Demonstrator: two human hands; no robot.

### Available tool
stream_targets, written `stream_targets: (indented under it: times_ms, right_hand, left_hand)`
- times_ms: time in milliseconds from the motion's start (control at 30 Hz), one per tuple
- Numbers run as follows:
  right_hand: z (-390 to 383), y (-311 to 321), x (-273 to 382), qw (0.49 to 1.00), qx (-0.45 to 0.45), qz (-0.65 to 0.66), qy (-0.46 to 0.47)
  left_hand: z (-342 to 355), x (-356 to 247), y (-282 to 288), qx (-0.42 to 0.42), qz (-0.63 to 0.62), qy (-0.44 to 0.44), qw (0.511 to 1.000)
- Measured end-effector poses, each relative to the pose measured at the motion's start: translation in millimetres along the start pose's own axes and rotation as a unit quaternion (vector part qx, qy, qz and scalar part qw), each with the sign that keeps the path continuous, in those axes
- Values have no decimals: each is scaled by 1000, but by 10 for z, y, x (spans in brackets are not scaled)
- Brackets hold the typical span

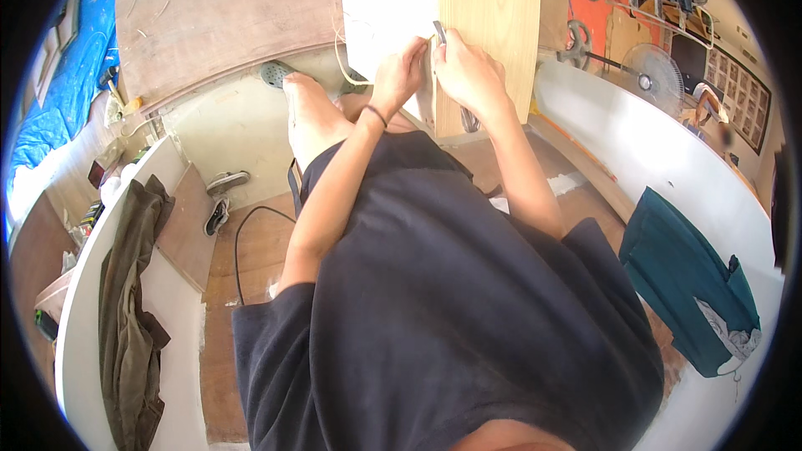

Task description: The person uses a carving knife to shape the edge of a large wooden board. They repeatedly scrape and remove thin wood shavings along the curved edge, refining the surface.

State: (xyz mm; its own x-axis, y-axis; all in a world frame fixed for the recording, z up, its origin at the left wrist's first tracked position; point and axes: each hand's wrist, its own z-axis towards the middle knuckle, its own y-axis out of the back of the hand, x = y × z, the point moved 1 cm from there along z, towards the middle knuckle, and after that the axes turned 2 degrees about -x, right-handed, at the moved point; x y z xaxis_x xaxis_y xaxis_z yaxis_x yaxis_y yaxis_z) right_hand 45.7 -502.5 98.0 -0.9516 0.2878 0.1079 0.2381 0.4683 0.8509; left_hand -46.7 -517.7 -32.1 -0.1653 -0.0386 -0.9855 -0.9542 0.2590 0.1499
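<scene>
While both hands sit close together at 12 o'clock, the left hand (399, 75) is curled shut, pinching a thin pale strip (337, 54) that loops off toward 11 o'clock along the panel edge. The right hand (468, 75) is closed around a small dark-handled tool (439, 32), tip pointing up, pressed at the seam where the white face meets the wood-grain face of the upright panel (489, 8). A dark band circles the left wrist. The panel stands on edge just past the hands, its wood-veneer side to the right, white side to the left.

Bare leg with a green sandal (276, 73) at 11 o'clock on the pale floor. A large brown plywood sheet (225, 17) lies farther out at 11, blue tarp (58, 92) at 10. At 8 o'clock, an olive cloth (125, 301) drapes over a white surface (75, 342); a black cable (251, 225) curls on the wood floor beside it. At 4 o'clock, a teal garment (681, 284) on another white board. Standing fan (656, 75) at 2 o'clock.
</scene>
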Motion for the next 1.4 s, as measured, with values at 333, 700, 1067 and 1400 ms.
stream_targets:
  times_ms: [333,700,1067,1400]
  right_hand:
    - [-165,6,-18,999,17,19,-34]
    - [-223,2,-4,1000,0,16,-23]
    - [-159,37,-20,997,52,31,-38]
    - [-308,11,-57,1000,-7,10,-10]
  left_hand:
    - [-3,101,-34,-33,1,-42,999]
    - [-21,78,-28,-37,-13,-54,998]
    - [-70,98,-9,11,13,-24,1000]
    - [-198,97,36,47,70,6,996]
